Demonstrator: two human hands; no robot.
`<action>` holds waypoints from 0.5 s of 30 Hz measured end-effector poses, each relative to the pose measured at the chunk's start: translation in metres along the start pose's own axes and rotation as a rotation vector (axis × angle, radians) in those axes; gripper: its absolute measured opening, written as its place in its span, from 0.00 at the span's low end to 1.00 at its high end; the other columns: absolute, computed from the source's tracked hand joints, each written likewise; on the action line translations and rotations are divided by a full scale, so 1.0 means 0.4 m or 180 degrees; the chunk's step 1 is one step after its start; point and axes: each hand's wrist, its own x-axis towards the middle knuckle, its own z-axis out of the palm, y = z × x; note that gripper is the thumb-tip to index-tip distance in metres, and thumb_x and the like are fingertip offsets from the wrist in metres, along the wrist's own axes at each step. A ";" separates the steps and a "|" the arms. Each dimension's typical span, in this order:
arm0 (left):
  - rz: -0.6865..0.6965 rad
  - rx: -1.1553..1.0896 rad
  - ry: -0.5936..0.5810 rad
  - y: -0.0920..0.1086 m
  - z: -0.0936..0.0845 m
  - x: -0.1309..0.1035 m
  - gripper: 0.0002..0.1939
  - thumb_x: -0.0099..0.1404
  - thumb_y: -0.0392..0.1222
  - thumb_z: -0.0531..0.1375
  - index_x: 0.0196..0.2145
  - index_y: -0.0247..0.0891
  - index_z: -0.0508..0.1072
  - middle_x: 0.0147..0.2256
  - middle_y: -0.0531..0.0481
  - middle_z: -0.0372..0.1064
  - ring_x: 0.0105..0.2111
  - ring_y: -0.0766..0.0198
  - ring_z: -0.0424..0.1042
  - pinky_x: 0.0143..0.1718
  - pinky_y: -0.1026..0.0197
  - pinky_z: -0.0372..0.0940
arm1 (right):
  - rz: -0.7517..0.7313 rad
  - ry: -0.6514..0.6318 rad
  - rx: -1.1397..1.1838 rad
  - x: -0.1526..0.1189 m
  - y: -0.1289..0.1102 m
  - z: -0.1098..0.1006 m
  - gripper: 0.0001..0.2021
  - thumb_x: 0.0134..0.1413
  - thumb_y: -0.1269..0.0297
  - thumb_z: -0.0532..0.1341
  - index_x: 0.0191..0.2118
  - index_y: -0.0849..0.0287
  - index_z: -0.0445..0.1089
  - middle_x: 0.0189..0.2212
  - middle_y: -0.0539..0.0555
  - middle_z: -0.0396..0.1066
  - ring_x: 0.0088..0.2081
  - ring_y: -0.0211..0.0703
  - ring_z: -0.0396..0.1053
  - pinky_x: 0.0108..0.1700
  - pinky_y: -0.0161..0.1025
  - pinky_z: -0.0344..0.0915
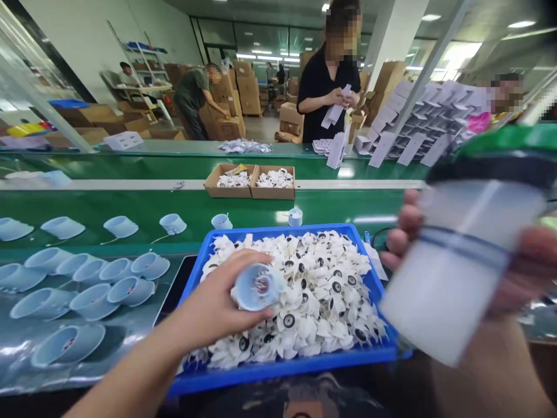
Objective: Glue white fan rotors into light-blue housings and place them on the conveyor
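A light blue cup-shaped part (256,287) is in my left hand (230,290), its round opening facing me with some reddish wires inside. That hand is over a blue tray (278,367) heaped with white fan blades (319,325) that have black hubs. On the right, close to the camera, my right hand (517,273) is wrapped round a blurred translucent white container (448,273) with a dark band and a green top. The container is tilted, beyond the tray's right side.
Several light blue cups (93,302) lie on the left bench, others along the green conveyor (183,203). Two cardboard boxes (250,191) of white parts stand behind the tray. Across the line, a person (324,87) holds white cards near stacked white boxes (413,116).
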 end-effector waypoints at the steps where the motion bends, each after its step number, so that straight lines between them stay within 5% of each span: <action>1: 0.0204 0.0112 -0.0040 0.027 0.033 -0.013 0.29 0.59 0.43 0.66 0.57 0.48 0.64 0.58 0.43 0.63 0.56 0.47 0.66 0.58 0.43 0.62 | 0.0127 -0.0215 0.0989 0.029 -0.026 0.051 0.35 0.49 0.31 0.56 0.54 0.53 0.67 0.41 0.58 0.72 0.37 0.52 0.75 0.38 0.53 0.75; 3: 0.0481 0.0184 -0.0118 0.072 0.085 -0.015 0.31 0.58 0.35 0.64 0.58 0.49 0.64 0.60 0.45 0.62 0.60 0.48 0.62 0.63 0.42 0.55 | 0.0206 -0.0423 0.2099 0.073 -0.059 0.148 0.30 0.46 0.41 0.63 0.52 0.52 0.66 0.44 0.54 0.72 0.40 0.50 0.75 0.42 0.51 0.75; 6: 0.0423 -0.0229 -0.0165 0.118 0.116 0.001 0.31 0.55 0.36 0.67 0.56 0.45 0.65 0.51 0.47 0.70 0.49 0.54 0.71 0.54 0.52 0.66 | 0.0076 -0.0507 0.2698 0.097 -0.072 0.240 0.25 0.45 0.48 0.70 0.47 0.52 0.67 0.38 0.50 0.73 0.37 0.48 0.74 0.41 0.46 0.76; 10: 0.0375 -0.0560 -0.0101 0.154 0.110 0.011 0.31 0.49 0.53 0.74 0.47 0.43 0.70 0.39 0.53 0.72 0.35 0.60 0.72 0.39 0.59 0.68 | 0.0251 -0.0235 0.2430 0.072 -0.076 0.268 0.29 0.45 0.41 0.70 0.48 0.51 0.68 0.36 0.50 0.73 0.35 0.47 0.73 0.38 0.43 0.76; 15: 0.0406 -0.0509 -0.0074 0.172 0.125 0.008 0.20 0.52 0.46 0.71 0.40 0.41 0.71 0.34 0.55 0.70 0.30 0.64 0.69 0.32 0.63 0.63 | 0.0101 0.0065 0.2177 0.038 -0.091 0.268 0.26 0.44 0.41 0.72 0.43 0.53 0.69 0.32 0.50 0.71 0.30 0.45 0.73 0.33 0.41 0.75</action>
